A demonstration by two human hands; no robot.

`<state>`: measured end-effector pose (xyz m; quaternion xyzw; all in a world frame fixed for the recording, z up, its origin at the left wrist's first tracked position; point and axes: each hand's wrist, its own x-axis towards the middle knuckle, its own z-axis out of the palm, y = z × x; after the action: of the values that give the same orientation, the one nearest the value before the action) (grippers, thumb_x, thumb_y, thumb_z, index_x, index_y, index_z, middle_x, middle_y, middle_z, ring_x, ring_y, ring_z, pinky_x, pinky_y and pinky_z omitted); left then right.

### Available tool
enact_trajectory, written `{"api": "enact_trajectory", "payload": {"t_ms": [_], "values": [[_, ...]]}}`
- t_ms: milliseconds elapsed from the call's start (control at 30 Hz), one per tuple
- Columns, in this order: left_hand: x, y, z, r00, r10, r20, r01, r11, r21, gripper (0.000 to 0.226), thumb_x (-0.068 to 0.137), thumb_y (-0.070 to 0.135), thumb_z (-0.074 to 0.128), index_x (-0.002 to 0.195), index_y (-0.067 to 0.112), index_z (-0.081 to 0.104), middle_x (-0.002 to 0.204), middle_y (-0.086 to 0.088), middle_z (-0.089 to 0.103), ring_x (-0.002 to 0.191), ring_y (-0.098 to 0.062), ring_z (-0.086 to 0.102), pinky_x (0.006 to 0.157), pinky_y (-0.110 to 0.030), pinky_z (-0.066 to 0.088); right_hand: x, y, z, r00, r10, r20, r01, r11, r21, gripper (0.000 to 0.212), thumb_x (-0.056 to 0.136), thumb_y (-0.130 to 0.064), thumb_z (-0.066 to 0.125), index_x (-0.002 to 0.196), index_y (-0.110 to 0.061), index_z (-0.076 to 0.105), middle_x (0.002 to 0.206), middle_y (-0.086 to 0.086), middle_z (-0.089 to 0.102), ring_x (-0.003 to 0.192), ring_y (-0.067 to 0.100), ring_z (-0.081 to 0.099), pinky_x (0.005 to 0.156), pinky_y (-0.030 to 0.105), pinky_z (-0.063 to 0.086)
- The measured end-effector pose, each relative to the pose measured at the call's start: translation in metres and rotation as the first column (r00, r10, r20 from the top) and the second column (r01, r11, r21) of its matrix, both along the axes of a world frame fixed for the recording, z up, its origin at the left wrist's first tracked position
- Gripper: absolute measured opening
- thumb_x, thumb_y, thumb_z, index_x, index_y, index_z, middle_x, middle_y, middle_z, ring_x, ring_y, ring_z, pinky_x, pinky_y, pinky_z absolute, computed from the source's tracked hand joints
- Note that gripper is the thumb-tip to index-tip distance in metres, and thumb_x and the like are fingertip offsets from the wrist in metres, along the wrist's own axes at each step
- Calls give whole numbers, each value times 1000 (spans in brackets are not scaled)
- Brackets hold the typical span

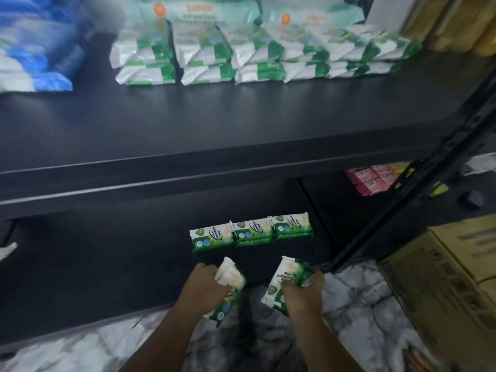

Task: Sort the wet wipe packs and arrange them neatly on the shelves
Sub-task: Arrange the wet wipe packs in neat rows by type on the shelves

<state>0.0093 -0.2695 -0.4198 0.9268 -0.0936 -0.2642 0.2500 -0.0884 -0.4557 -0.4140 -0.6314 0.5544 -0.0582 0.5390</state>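
Left hand has fingers curled round one green wipe pack, right hand round a 2nd pack, both at the lower shelf front, w/ a row of 3 packs lying behind. Labels partly covered by fingers, upper stock too blurry to read tbh.

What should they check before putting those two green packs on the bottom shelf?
1. The left hand grips the left pack: ok.
2. The right hand grips the right pack: ok.
3. Both packs match the green row on the lower shelf: ok.
4. Bare shelf space left of the row: ok.
5. Stacks in the row all equally high: cannot tell.
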Motion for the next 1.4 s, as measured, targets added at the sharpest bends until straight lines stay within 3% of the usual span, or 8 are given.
{"api": "enact_trajectory", "payload": {"t_ms": [233, 467, 567, 800, 1000, 1167, 1300, 1400], "values": [[-46, 16, 91, 984, 151, -95, -170, 957, -234, 20, 84, 20, 78, 94, 7, 67, 81, 0, 66, 49, 2, 61, 43, -16, 43, -28, 23, 80, 940, 333, 77, -326, 941, -87, 79, 82, -14, 73, 150, -35, 36, 118, 2, 65, 100, 22, 64, 88, 32, 52], [-75, 45, 218, 989, 148, -5, -136, 894, -426, 21, 76, 29, 85, 92, 21, 75, 82, 9, 77, 71, 0, 72, 65, -18, 55, -59, 40, 208, 833, 513, 207, -453, 848, -276, 76, 83, -15, 70, 145, -44, 37, 97, -14, 65, 81, 6, 67, 75, 28, 54], [-89, 65, 266, 983, 167, 70, -99, 820, -564, 45, 69, 33, 90, 105, 27, 65, 88, 6, 78, 79, -10, 75, 79, -36, 61, -67, 47, 257, 797, 511, 321, -427, 853, -299, 76, 82, -13, 74, 142, -44, 41, 93, -8, 71, 78, 14, 72, 75, 36, 59], [-104, 87, 356, 935, 307, 176, -114, 731, -672, 53, 73, 40, 88, 111, 38, 52, 82, 1, 74, 71, -13, 73, 64, -30, 56, -56, 64, 345, 688, 532, 493, -436, 847, -305, 85, 83, -15, 80, 148, -45, 34, 86, -6, 77, 77, 12, 73, 71, 33, 54], [-60, 80, 389, 898, 394, 195, -157, 700, -696, 61, 73, 43, 88, 120, 30, 51, 86, 1, 75, 66, -11, 73, 53, -29, 54, -18, 71, 377, 643, 550, 533, -457, 834, -309, 81, 81, -13, 80, 148, -36, 40, 86, -1, 75, 84, 13, 70, 65, 27, 46], [-23, 72, 389, 878, 419, 230, -189, 747, -637, 57, 76, 43, 85, 118, 26, 50, 88, 6, 73, 63, -1, 69, 47, -12, 43, 25, 67, 370, 649, 587, 484, -483, 809, -335, 85, 78, -16, 81, 150, -35, 40, 140, -1, 56, 119, 20, 59, 89, 36, 48], [-2, 69, 383, 873, 409, 266, -225, 821, -524, 49, 77, 55, 79, 110, 27, 55, 99, 11, 66, 83, -2, 64, 60, -20, 43, 48, 64, 364, 645, 653, 397, -519, 756, -399, 85, 80, -23, 79, 153, -30, 37, 143, -5, 54, 104, 10, 63, 80, 26, 53], [6, 66, 381, 833, 301, 463, -178, 940, -291, 38, 83, 62, 66, 97, 27, 59, 91, 14, 61, 88, -10, 60, 71, -29, 46, 53, 61, 368, 657, 711, 251, -509, 664, -548, 72, 83, -25, 77, 149, -29, 46, 115, -13, 60, 85, -1, 61, 59, 11, 45]]}}
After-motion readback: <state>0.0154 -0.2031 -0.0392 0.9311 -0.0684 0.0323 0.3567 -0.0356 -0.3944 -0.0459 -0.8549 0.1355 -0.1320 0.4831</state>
